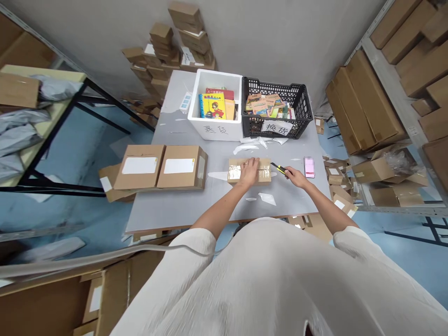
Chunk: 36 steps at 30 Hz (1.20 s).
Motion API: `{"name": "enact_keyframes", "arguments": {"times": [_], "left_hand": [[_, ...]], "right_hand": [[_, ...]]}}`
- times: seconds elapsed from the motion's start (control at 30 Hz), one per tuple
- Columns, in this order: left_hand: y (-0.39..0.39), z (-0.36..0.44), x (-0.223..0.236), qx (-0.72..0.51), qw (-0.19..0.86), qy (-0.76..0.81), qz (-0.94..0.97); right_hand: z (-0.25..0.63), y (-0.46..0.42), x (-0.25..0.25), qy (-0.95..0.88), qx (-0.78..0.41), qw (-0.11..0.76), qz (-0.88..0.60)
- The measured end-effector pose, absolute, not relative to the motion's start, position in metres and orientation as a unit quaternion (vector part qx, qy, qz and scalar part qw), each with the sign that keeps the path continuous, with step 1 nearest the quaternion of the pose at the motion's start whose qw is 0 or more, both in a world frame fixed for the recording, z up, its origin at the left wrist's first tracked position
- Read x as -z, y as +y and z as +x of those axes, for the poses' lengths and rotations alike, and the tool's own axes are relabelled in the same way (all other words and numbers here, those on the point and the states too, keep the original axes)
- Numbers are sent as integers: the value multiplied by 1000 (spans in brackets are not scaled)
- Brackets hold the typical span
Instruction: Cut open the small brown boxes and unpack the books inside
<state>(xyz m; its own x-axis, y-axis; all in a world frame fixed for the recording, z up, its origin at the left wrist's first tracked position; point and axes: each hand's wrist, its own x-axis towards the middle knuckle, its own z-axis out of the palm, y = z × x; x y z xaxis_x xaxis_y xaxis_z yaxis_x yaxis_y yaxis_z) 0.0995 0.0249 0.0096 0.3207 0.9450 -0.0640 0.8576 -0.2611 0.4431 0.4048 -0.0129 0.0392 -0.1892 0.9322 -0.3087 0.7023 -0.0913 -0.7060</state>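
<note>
A small cardboard box with shiny clear tape across its top lies on the grey table in front of me. My left hand presses on the top of this box, fingers spread and reaching toward its far edge. Just right of the box, my right hand is closed around a yellow and black utility knife. The knife points left, its tip close to the box's right end; I cannot tell whether it touches. White paper scraps lie near the box.
Two larger labelled cartons stand at the left. Behind are a white foam box and a black plastic crate, both holding books. A phone lies at the right. Stacked cartons rise behind the table; shelves flank it.
</note>
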Motion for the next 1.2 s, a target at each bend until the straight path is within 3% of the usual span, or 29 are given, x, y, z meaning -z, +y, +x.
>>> {"name": "enact_keyframes", "arguments": {"times": [0.27, 0.47, 0.93, 1.2], "left_hand": [[34, 101, -6, -95, 227, 573, 782], [30, 100, 4, -120, 187, 545, 808], [25, 97, 12, -137, 155, 542, 815], [23, 97, 7, -138, 181, 546, 807]], "right_hand": [[398, -18, -36, -778, -248, 42, -575], [395, -19, -29, -777, -230, 24, -586], [387, -29, 0, -749, -194, 77, -629], [427, -15, 3, -666, -184, 160, -705]]}}
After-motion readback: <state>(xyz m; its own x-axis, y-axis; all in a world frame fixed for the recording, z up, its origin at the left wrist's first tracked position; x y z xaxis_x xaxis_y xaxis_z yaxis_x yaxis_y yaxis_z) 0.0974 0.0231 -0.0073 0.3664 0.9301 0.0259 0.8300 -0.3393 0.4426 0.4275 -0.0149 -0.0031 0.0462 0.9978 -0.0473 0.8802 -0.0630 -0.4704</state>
